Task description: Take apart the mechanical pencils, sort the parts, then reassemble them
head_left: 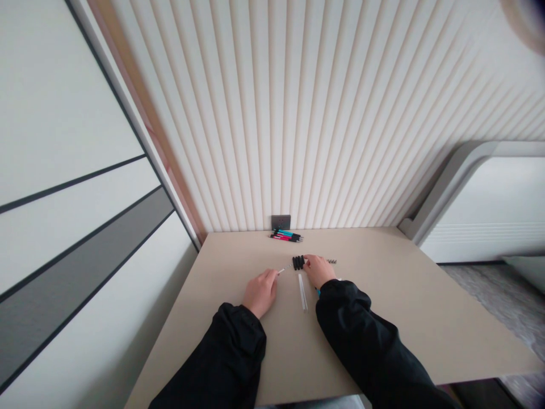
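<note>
My left hand (260, 291) pinches a thin, whitish pen refill (281, 271), its slim end pointing right toward a row of several short black pen grips (297, 262). At the right end of that row is my right hand (318, 270), its fingers bent and closed on the last black grip; the fingertips are partly hidden. Below the row, a few clear, thin tubes (302, 292) lie side by side on the table. A bit of a blue piece (317, 291) shows by my right wrist. Beyond the right hand lie several small dark pieces (332, 262), too small to name.
Several assembled pens (286, 236) in blue, red and black lie at the back of the beige table (238, 250). Behind them, a dark wall socket (281, 221) sits on the ribbed wall. A white cabinet stands left; a bed's headboard (489, 204) is at right.
</note>
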Demonstrator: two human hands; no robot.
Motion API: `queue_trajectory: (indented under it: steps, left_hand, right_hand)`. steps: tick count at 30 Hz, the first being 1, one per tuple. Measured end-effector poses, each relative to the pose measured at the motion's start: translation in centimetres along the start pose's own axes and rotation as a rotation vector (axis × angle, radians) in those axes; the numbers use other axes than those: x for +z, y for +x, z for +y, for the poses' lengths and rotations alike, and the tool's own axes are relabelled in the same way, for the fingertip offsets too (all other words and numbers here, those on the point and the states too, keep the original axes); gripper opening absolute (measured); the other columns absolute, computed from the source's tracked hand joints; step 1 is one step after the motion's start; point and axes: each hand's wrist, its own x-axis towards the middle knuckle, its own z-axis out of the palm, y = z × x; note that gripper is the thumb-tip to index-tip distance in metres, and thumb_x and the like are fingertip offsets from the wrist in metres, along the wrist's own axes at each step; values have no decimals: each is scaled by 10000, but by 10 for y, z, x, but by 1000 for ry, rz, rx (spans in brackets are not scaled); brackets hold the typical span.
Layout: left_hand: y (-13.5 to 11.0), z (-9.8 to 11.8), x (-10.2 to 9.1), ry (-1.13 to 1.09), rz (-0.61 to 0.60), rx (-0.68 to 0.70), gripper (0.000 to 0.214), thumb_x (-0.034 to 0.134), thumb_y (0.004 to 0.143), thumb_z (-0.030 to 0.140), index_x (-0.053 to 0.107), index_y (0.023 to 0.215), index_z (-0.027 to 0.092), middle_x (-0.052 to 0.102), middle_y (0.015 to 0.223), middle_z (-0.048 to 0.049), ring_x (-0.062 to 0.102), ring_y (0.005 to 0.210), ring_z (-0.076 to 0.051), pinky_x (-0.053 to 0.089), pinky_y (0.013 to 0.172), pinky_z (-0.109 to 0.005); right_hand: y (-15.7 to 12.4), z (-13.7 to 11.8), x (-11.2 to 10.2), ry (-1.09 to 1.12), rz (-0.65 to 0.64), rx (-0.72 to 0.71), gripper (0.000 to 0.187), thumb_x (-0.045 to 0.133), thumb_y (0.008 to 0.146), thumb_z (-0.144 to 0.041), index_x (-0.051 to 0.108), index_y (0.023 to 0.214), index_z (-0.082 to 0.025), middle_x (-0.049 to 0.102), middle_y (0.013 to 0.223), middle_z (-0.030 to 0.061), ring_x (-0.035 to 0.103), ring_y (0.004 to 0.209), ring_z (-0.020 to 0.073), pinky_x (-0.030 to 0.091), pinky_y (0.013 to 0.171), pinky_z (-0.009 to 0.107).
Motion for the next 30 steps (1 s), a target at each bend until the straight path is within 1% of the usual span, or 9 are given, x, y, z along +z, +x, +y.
queue_trajectory:
  steps: [6, 10, 14, 16, 19, 22, 27, 30]
  left_hand:
    - [1, -1, 1, -3, -2, 24, 244, 329, 978, 208, 567, 1035, 214, 651, 962, -36, 636, 844, -181, 405, 673, -257]
    - [1, -1, 1, 1, 8, 22, 242, 329, 978, 205, 565, 1027, 219, 651, 951, -30, 633, 840, -179, 398, 671, -257]
    - [0, -1, 1, -2, 9, 21, 244, 334, 976, 204, 567, 1046, 221, 651, 969, -32, 631, 845, -180, 399, 672, -258]
    - [0, -1, 1, 1, 8, 14, 244, 339, 972, 201, 569, 1051, 218, 651, 976, -34, 630, 851, -182, 402, 675, -260]
    - [1, -1, 0, 0, 4, -5, 249, 339, 968, 200, 574, 1048, 219, 652, 979, -34, 629, 854, -181, 408, 677, -260]
    - [1, -1, -1, -7, 1, -11, 274, 311, 982, 221, 578, 1045, 221, 653, 971, -35, 631, 854, -180, 417, 690, -261]
    - [2, 1, -2, -6, -26, -26, 267, 326, 982, 231, 582, 1059, 220, 655, 984, -40, 636, 860, -179, 424, 692, -257]
    - [2, 1, -3, 7, -20, -27, 272, 320, 988, 237, 584, 1048, 219, 656, 979, -39, 636, 847, -178, 417, 675, -255]
  right_hand:
    - [0, 1, -1, -5, -7, -9, 290, 517, 850, -228, 650, 1106, -259, 705, 1007, 55, 644, 927, 195, 404, 735, 253]
    - [1, 1, 0, -24, 0, 20, 329, 485, 844, -177, 653, 1115, -257, 698, 1041, 70, 642, 949, 198, 409, 741, 258]
    - [1, 1, 1, -48, 4, 52, 225, 505, 832, -198, 693, 954, -216, 707, 966, 89, 654, 893, 211, 412, 703, 265]
    - [0, 0, 1, -61, 14, 65, 209, 491, 839, -189, 693, 892, -201, 705, 951, 98, 657, 868, 213, 410, 694, 269]
    - [-2, 0, -2, -75, 47, 72, 247, 438, 873, -177, 677, 927, -199, 695, 972, 103, 652, 874, 209, 404, 707, 275]
    - [-6, 0, -4, -77, 67, 65, 253, 421, 897, -208, 663, 971, -209, 690, 990, 93, 645, 889, 204, 401, 720, 274]
    - [-8, -3, -3, -71, 37, 63, 211, 473, 876, -217, 683, 889, -203, 705, 946, 91, 653, 873, 207, 402, 723, 270]
    - [-8, -5, -1, -59, 29, 54, 207, 481, 879, -224, 686, 889, -204, 710, 950, 89, 657, 872, 203, 399, 718, 263]
